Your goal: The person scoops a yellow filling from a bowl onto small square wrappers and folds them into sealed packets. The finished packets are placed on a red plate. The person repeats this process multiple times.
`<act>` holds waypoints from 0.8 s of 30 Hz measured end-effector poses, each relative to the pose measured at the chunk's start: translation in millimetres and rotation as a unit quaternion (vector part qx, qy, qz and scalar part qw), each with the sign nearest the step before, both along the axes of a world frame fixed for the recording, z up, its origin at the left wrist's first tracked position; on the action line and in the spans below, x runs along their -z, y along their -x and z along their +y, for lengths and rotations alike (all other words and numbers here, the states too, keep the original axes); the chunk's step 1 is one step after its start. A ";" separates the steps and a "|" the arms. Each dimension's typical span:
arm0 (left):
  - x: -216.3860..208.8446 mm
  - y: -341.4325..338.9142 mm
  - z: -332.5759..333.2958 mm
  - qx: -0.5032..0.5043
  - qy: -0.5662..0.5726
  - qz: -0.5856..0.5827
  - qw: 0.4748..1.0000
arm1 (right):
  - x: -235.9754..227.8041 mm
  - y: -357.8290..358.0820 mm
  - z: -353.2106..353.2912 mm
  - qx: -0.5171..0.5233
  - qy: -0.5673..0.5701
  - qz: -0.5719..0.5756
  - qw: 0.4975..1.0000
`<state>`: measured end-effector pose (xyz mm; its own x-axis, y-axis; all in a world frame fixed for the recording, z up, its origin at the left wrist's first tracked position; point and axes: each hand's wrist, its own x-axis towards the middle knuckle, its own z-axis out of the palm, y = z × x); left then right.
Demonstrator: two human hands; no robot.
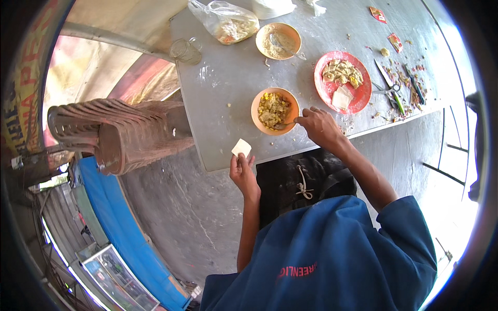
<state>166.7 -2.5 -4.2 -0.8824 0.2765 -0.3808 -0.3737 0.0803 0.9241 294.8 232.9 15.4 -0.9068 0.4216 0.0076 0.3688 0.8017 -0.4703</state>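
Head view: the left hand (245,173) is at the near edge of the desk (223,103), its fingers pinching one pale square sheet (241,147), upheld and clear of any bowl. The right hand (322,127) has its fingers closed on the handle of one utensil (282,125), whose head rests in the yellowish filling (274,107); its exact kind cannot be told. Two orange bowls are counted: the filling bowl (296,107), nearer the person, and a far bowl (296,35) of pale mix with one spoon (294,52). One red plate (359,98), to the right, bears a cluster of folded dumplings (342,71), too crowded to count, and one small pile of square sheets (342,97). Also noted: one pair of scissors (385,90), two knives (384,72), two small red packets (377,14), one filled clear bag (231,28) and one glass jar (185,51).
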 end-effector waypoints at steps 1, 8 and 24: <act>2.4 9.8 1.3 0.012 0.001 0.002 1.000 | -6.5 1.3 -0.7 -0.005 0.000 -0.014 1.000; 17.9 67.0 15.3 0.179 -0.014 -0.063 0.982 | -45.8 5.1 -5.4 0.099 -0.022 -0.098 0.990; 22.1 123.1 45.9 0.439 0.059 0.012 0.896 | 9.9 43.8 -118.4 0.366 0.218 0.030 0.904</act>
